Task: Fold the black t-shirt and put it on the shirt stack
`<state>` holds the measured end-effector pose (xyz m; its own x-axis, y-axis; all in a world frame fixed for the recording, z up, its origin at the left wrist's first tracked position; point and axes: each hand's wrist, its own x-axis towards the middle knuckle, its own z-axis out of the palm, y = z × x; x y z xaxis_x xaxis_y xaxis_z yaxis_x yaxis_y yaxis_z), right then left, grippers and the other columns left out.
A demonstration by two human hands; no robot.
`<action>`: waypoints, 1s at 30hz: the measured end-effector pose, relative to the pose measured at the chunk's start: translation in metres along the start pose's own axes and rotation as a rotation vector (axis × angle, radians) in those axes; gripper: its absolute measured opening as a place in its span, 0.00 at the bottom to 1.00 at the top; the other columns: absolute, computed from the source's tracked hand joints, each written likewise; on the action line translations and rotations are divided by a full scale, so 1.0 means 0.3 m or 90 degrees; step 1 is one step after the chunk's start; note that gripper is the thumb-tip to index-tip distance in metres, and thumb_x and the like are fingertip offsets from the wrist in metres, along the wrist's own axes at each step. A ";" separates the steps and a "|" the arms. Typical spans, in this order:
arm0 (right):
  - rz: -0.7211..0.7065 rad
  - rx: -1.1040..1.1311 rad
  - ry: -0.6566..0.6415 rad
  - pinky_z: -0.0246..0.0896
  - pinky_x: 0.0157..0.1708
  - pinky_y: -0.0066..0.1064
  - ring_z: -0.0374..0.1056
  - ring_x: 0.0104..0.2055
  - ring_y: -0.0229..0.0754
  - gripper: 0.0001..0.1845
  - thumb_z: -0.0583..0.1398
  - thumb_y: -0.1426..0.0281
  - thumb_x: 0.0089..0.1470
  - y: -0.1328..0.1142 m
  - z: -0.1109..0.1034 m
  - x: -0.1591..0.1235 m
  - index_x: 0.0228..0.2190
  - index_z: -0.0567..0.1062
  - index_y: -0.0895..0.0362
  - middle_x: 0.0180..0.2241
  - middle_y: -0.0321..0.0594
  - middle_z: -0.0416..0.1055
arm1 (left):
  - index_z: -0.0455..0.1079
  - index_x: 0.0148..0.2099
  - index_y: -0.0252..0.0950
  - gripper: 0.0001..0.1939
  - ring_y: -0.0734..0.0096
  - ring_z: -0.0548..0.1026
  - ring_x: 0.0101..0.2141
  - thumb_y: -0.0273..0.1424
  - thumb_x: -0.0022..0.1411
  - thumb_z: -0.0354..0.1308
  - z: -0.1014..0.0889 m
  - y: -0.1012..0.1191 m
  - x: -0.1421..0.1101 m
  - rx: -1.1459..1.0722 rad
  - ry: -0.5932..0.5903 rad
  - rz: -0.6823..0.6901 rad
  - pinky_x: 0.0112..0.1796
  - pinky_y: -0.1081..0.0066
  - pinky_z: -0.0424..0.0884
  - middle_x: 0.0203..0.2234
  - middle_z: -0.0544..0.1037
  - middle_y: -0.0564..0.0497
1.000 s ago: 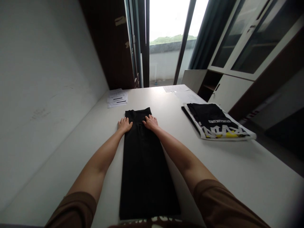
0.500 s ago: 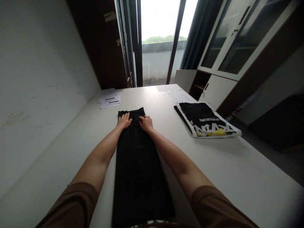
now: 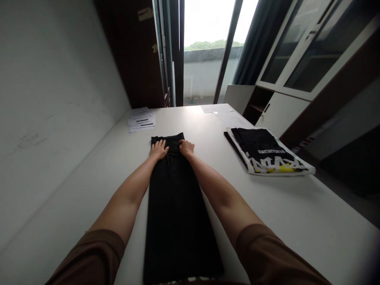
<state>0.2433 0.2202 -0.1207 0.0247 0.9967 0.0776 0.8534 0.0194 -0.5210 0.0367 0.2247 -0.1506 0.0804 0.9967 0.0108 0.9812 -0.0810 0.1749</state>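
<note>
A long black garment (image 3: 178, 213), folded into a narrow strip, lies lengthwise on the white table (image 3: 89, 190). My left hand (image 3: 159, 149) rests flat on its far end, fingers spread. My right hand (image 3: 186, 147) lies beside it on the same end, its fingers curled down onto the cloth near the right edge. Both arms stretch out over the garment's two sides.
A stack of folded black clothes (image 3: 267, 154) with white and yellow print sits at the right of the table. Papers (image 3: 141, 120) lie at the far left, more sheets (image 3: 213, 109) at the far edge. A wall runs along the left; cabinets stand right.
Both hands have slid farther along the garment toward its far end and come closer together. The camera view shifted slightly.
</note>
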 end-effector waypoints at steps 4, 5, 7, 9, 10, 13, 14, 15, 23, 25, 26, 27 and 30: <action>0.010 0.002 0.026 0.54 0.60 0.42 0.71 0.55 0.47 0.19 0.54 0.70 0.66 0.014 0.001 -0.024 0.51 0.79 0.48 0.52 0.41 0.77 | 0.46 0.78 0.40 0.40 0.50 0.45 0.74 0.55 0.72 0.34 0.001 -0.004 0.014 -0.003 -0.011 -0.012 0.70 0.46 0.44 0.76 0.45 0.46; 0.008 -0.002 0.024 0.55 0.60 0.42 0.70 0.55 0.47 0.19 0.53 0.70 0.66 0.014 -0.001 -0.029 0.51 0.79 0.48 0.53 0.41 0.76 | 0.47 0.78 0.40 0.40 0.50 0.45 0.74 0.55 0.72 0.34 -0.001 -0.003 0.016 -0.002 -0.014 -0.016 0.70 0.46 0.43 0.76 0.46 0.47; -0.003 -0.020 0.024 0.56 0.59 0.43 0.69 0.56 0.49 0.20 0.52 0.70 0.66 0.012 -0.003 -0.037 0.52 0.79 0.49 0.53 0.44 0.75 | 0.49 0.77 0.41 0.40 0.49 0.45 0.74 0.55 0.72 0.36 -0.007 0.003 0.018 0.001 -0.019 -0.022 0.70 0.45 0.43 0.76 0.46 0.46; -0.021 -0.048 0.031 0.57 0.58 0.44 0.66 0.58 0.53 0.19 0.53 0.69 0.66 0.007 -0.004 -0.045 0.52 0.80 0.50 0.54 0.47 0.73 | 0.50 0.77 0.41 0.39 0.47 0.45 0.74 0.54 0.72 0.38 -0.013 0.016 0.017 0.003 -0.025 -0.031 0.69 0.44 0.43 0.76 0.46 0.45; -0.032 -0.063 0.038 0.58 0.58 0.45 0.64 0.60 0.54 0.19 0.53 0.67 0.66 0.006 -0.003 -0.049 0.52 0.80 0.50 0.56 0.49 0.72 | 0.50 0.77 0.40 0.39 0.46 0.45 0.73 0.54 0.72 0.39 -0.016 0.025 0.014 0.004 -0.026 -0.037 0.69 0.43 0.43 0.76 0.46 0.44; -0.083 -0.097 0.054 0.56 0.61 0.47 0.57 0.65 0.56 0.22 0.54 0.63 0.67 0.003 0.006 -0.055 0.57 0.76 0.53 0.64 0.51 0.65 | 0.52 0.76 0.38 0.39 0.44 0.45 0.73 0.53 0.71 0.42 -0.016 0.056 -0.004 0.009 -0.019 -0.024 0.69 0.41 0.44 0.75 0.48 0.41; -0.105 -0.108 0.051 0.54 0.63 0.48 0.54 0.68 0.56 0.24 0.54 0.62 0.67 0.004 0.011 -0.055 0.60 0.74 0.54 0.67 0.50 0.61 | 0.53 0.76 0.37 0.38 0.45 0.45 0.73 0.52 0.72 0.43 -0.014 0.067 -0.014 0.011 -0.012 -0.008 0.69 0.41 0.43 0.75 0.49 0.41; -0.123 -0.119 0.041 0.50 0.65 0.49 0.51 0.70 0.56 0.26 0.54 0.61 0.67 0.005 0.015 -0.053 0.62 0.71 0.54 0.70 0.49 0.57 | 0.53 0.75 0.37 0.37 0.46 0.45 0.73 0.51 0.72 0.43 -0.012 0.077 -0.025 0.014 -0.003 0.010 0.69 0.42 0.43 0.75 0.50 0.41; -0.143 -0.144 -0.005 0.33 0.71 0.54 0.30 0.77 0.55 0.35 0.50 0.54 0.70 0.020 0.044 -0.021 0.70 0.60 0.58 0.76 0.49 0.37 | 0.56 0.74 0.36 0.34 0.50 0.50 0.73 0.48 0.75 0.42 -0.005 0.113 -0.152 0.005 0.022 0.115 0.69 0.44 0.46 0.74 0.54 0.41; -0.155 -0.141 -0.030 0.31 0.71 0.53 0.31 0.77 0.54 0.35 0.49 0.54 0.70 0.023 0.046 -0.012 0.71 0.58 0.58 0.76 0.50 0.39 | 0.55 0.75 0.38 0.34 0.50 0.50 0.73 0.49 0.75 0.42 -0.007 0.109 -0.182 0.002 0.021 0.123 0.69 0.44 0.46 0.74 0.54 0.42; -0.152 -0.137 -0.053 0.31 0.71 0.53 0.33 0.77 0.54 0.35 0.49 0.54 0.71 0.026 0.046 -0.008 0.71 0.58 0.57 0.75 0.50 0.41 | 0.55 0.75 0.39 0.34 0.50 0.50 0.73 0.49 0.75 0.42 -0.008 0.106 -0.195 0.001 0.021 0.123 0.69 0.44 0.46 0.74 0.53 0.43; -0.145 -0.135 -0.075 0.31 0.71 0.54 0.36 0.76 0.54 0.36 0.48 0.53 0.71 0.030 0.044 -0.004 0.71 0.57 0.57 0.75 0.50 0.43 | 0.55 0.75 0.40 0.33 0.51 0.49 0.73 0.50 0.75 0.41 -0.011 0.102 -0.207 -0.002 0.022 0.121 0.69 0.44 0.47 0.74 0.53 0.44; -0.132 -0.134 -0.093 0.31 0.71 0.54 0.38 0.76 0.55 0.37 0.48 0.51 0.70 0.051 0.030 -0.001 0.72 0.55 0.56 0.74 0.50 0.44 | 0.56 0.75 0.44 0.32 0.52 0.49 0.73 0.50 0.76 0.40 -0.022 0.090 -0.244 -0.011 0.020 0.100 0.69 0.46 0.46 0.74 0.53 0.47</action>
<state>0.2516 0.2209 -0.1364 -0.2234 0.9742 0.0331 0.9215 0.2221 -0.3186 0.0560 0.1495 -0.1402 0.2270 0.9713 0.0705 0.9536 -0.2364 0.1862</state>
